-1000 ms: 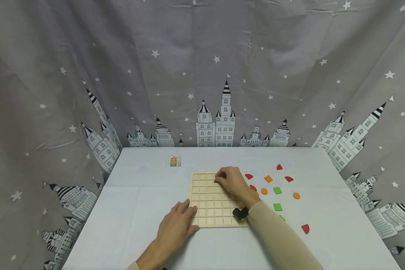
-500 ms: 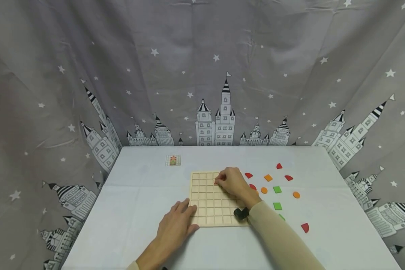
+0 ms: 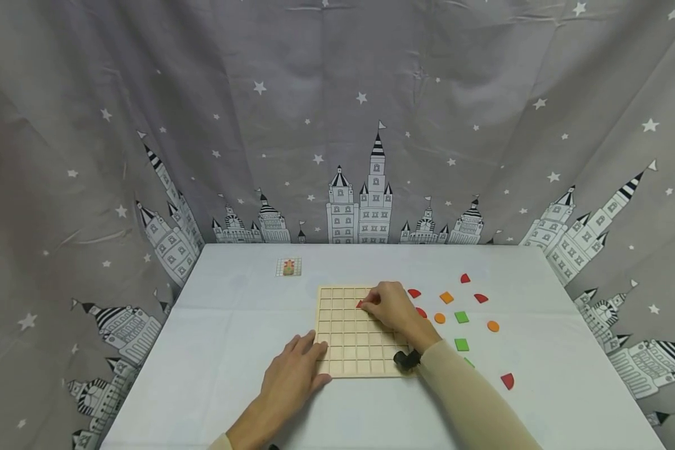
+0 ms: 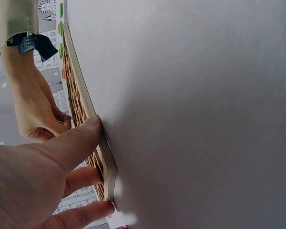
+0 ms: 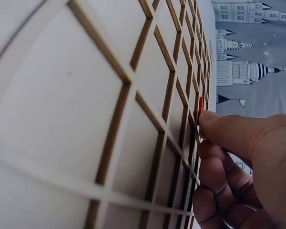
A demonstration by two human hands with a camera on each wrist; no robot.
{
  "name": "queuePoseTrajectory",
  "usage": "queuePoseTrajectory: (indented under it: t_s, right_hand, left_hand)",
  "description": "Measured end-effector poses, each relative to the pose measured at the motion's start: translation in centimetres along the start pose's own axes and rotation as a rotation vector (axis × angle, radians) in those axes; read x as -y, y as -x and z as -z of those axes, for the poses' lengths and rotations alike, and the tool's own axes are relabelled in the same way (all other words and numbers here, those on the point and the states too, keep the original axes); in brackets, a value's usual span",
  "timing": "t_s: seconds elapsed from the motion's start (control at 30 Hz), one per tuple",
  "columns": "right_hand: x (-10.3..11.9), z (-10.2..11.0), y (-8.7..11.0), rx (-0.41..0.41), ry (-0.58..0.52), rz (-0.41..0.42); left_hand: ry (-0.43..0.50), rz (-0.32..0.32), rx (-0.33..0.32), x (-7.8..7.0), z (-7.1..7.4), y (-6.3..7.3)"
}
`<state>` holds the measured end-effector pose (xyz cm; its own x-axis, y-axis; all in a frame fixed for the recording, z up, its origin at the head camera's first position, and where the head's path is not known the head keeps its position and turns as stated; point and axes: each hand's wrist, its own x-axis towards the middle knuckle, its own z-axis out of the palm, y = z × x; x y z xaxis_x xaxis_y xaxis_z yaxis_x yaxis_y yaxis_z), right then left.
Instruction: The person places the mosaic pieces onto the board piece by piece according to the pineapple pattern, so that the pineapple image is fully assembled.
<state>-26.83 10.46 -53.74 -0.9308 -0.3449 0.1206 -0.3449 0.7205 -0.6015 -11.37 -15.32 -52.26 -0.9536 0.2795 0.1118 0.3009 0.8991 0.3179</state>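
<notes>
A pale wooden grid board (image 3: 337,355) lies on the white table. My left hand (image 3: 294,374) rests at its near left corner; in the left wrist view the thumb (image 4: 78,143) touches the board's edge while nearly straight fingers touch the corner. Over the back part of the grid, my right hand (image 3: 392,307) pinches a small red piece (image 3: 360,304) between thumb and fingertips. Only a thin red edge of the piece (image 5: 200,106) shows in the right wrist view, at a grid cell; the fingers hide the rest. Its whole shape is hidden.
Right of the board lie loose flat pieces: red quarter circles (image 3: 480,299), orange discs (image 3: 493,326), an orange square (image 3: 447,297) and green squares (image 3: 462,344). A small picture card (image 3: 289,267) lies at the back left. A grey castle-print curtain (image 3: 337,94) hangs behind the table.
My right hand has shifted slightly right and toward me, and more of the red piece shows at its fingertips. The left hand has stayed at the board's corner.
</notes>
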Motion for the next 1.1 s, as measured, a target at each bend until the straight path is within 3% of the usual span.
queuePoseTrajectory:
  t_s: [0.5,1.1]
  right_hand:
    - [-1.6,2.9,1.6,-0.061,-0.007,-0.007]
    - [-6.1,6.8,3.9,-0.119,0.084,-0.221]
  left_hand:
    - [-0.013,-0.007,-0.023,0.0,-0.2,0.1]
    - [-0.008,0.006,-0.009,-0.1,-0.1,0.1]
